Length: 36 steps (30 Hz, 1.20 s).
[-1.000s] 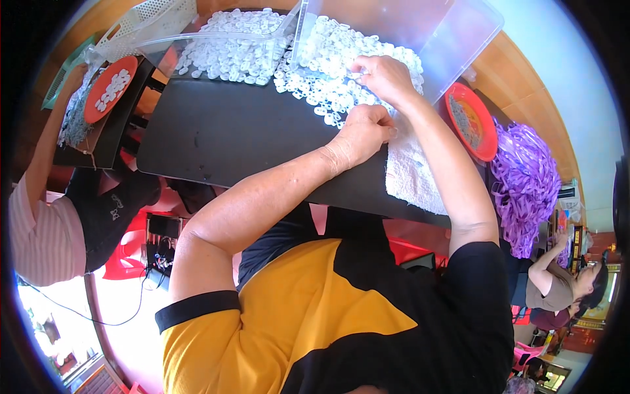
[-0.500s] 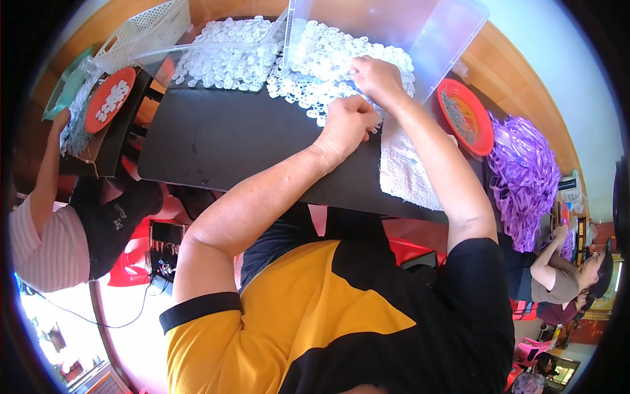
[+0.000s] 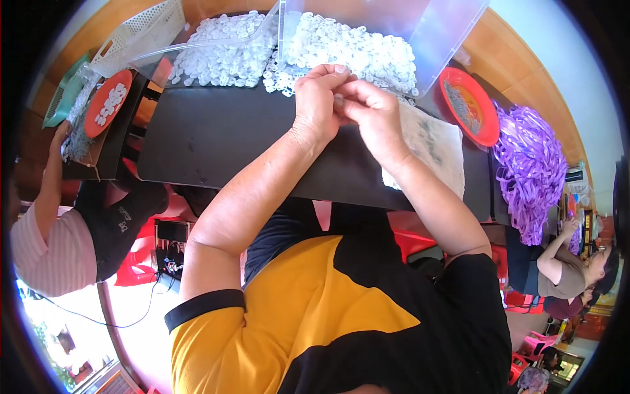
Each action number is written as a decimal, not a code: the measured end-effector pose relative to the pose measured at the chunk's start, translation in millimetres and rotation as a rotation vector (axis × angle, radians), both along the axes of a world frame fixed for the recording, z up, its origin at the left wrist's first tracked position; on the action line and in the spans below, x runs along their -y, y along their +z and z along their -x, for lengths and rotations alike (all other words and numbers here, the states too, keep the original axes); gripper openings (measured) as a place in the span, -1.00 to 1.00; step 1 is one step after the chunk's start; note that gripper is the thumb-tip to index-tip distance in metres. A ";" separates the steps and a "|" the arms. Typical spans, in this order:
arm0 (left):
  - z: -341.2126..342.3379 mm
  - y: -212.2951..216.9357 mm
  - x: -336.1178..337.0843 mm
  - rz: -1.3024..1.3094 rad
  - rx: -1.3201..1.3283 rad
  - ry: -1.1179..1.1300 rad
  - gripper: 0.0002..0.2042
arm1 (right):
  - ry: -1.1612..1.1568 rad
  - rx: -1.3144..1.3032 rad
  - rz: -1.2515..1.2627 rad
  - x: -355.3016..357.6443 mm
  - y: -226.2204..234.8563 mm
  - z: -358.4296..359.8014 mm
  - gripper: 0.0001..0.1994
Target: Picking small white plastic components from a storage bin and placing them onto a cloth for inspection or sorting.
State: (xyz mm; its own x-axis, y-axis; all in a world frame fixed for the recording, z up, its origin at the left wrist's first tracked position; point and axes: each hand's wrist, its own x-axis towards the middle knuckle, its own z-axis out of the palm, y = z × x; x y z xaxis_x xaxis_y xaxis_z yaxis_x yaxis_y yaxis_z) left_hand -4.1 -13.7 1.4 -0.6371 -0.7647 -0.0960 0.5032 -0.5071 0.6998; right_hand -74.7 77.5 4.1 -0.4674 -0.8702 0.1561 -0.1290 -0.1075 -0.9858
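Observation:
My left hand [image 3: 319, 100] and my right hand [image 3: 371, 113] meet above the black table [image 3: 216, 141], fingertips pinched together on a small white plastic piece [image 3: 337, 100] that is mostly hidden. Just beyond them lies a heap of small white plastic pieces [image 3: 354, 49] spilling from a tipped clear plastic bin [image 3: 433, 33]. A second heap of white pieces [image 3: 220, 56] lies to the left in another clear container. Under my right wrist lies a white cloth [image 3: 430, 144].
A red plate [image 3: 467, 105] sits right of the cloth, with a pile of purple ribbons [image 3: 528, 164] beyond. At left, another person [image 3: 59, 223] handles an orange plate [image 3: 107, 102] of white pieces. A white basket [image 3: 138, 36] stands at the back left. Another person [image 3: 571, 262] sits at right.
Both hands have drawn back from the heap of white pieces toward me and come together, fingertips now pinched on a piece above the table.

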 end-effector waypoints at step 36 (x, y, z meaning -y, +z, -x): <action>-0.6 -0.1 -11.7 0.480 0.241 -0.106 -0.84 | -0.198 0.015 -0.079 -28.1 21.8 46.5 -0.81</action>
